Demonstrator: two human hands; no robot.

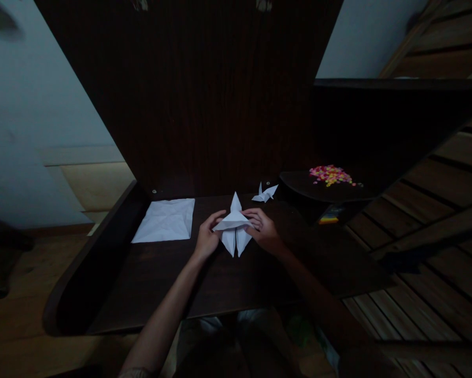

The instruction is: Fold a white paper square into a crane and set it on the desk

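Observation:
Between my two hands is a white folded paper, with a point at the top, a raised flap across its middle and two narrow points toward me. My left hand grips its left edge, fingers curled round the fold. On the opposite side my right hand pinches the right edge, its fingers bent over the flap. Just beyond, to the right, stands a small white paper crane. A creased white sheet lies flat on the desk to the left.
The dark wooden desk has a raised side panel at left and a tall back panel. On a rounded shelf at right sits a pile of small colourful pieces. Wooden slats stand further right.

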